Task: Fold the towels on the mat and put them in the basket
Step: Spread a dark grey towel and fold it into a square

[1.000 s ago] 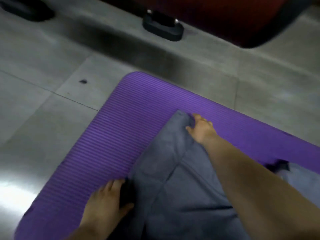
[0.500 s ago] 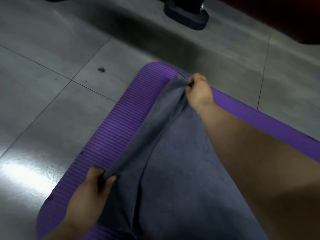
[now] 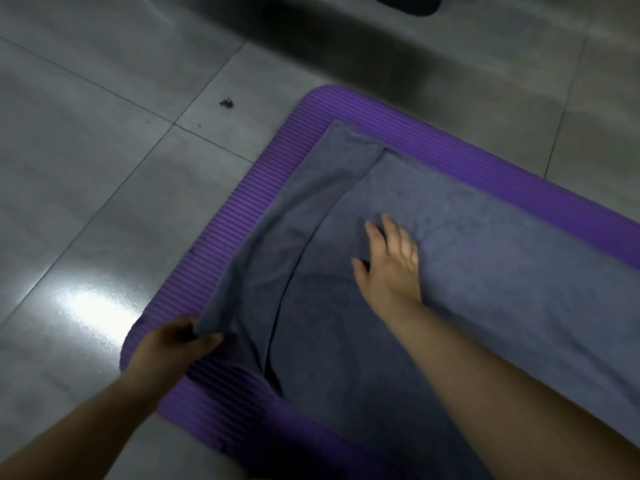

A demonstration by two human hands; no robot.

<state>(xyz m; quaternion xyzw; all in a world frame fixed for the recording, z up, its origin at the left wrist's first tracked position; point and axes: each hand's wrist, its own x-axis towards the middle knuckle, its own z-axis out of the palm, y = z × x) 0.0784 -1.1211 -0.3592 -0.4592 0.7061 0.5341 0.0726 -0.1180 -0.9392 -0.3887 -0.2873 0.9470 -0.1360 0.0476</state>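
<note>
At the far left lies grey tiled floor [image 3: 86, 168], with one bright patch of glare [image 3: 90, 303] and one small dark speck [image 3: 227, 103] near a tile joint. The left hand [image 3: 173, 344] comes in from the lower left. Its grip is closed on the near left corner of the towel [image 3: 485, 271], the cloth pinched between thumb and curled fingers and raised a little off the mat [image 3: 221, 237].

The mat is purple and ribbed, one in number, with its rounded far corner in view. A single towel lies spread on it, grey-blue, soft and matte, covering most of the visible mat and leaving a purple border along the left and far sides. Along its left side a long strip is doubled over onto the rest, forming a band that runs from the far corner down to the pinched corner, with a curved edge and a few loose creases.

To the right of that band the right hand [image 3: 389, 265] rests palm down on the towel's middle, its grip wide, fingers straight and holding nothing; the fingertips are blurred. At the top edge, one dark object [image 3: 405, 3] sits on the floor, mostly cut off.
</note>
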